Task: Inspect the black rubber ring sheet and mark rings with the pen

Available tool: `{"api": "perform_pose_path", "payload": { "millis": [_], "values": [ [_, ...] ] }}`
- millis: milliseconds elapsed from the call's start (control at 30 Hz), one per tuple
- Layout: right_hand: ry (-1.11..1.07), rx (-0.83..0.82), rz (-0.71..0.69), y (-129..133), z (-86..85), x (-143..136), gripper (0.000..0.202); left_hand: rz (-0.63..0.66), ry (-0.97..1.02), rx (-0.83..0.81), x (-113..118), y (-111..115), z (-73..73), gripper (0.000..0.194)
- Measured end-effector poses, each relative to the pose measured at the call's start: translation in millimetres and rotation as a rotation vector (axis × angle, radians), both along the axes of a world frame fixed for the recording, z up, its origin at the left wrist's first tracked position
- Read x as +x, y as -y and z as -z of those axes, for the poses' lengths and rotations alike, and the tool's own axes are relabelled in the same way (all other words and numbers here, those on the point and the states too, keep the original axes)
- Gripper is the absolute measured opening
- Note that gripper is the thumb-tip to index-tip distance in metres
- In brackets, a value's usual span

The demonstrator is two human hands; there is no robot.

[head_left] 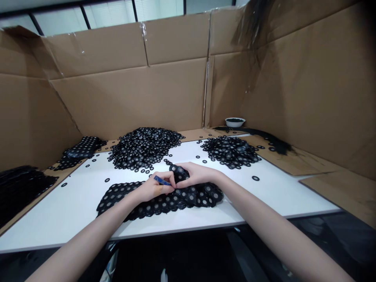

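Observation:
My left hand [154, 188] is closed in a pinch, with a slim blue-handled tool [162, 180] between the fingers; its tip is hidden. Right beside it, my right hand [194, 174] pinches the folded-up edge of a black sheet of joined rings [117, 192]. The fingertips of both hands almost meet over this sheet, which lies across the front of the white board. The rings show pale round centres. At its right end the sheet is bunched up and folded.
Loose black rings form a large pile [143, 145] behind my hands and a smaller pile [230, 152] to the right. A white bowl [235, 122] stands at the back, near dark strands [264, 136]. Cardboard walls [117, 98] surround the white board [70, 203]. Black stacks [23, 188] lie left.

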State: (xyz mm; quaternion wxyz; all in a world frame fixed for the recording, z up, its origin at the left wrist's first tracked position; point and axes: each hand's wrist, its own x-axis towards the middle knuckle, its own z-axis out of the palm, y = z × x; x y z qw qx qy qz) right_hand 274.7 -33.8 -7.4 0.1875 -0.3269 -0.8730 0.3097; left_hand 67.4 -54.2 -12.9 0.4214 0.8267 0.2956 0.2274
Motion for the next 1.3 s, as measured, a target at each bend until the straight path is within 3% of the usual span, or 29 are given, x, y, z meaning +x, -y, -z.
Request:
{"api": "perform_pose_path", "payload": {
  "millis": [1300],
  "values": [
    [-0.004,-0.011,0.016,1.7,-1.7,-0.1,0.046,-0.01,-0.029,0.025,0.6,0.8,-0.4,0.006]
  ]
}}
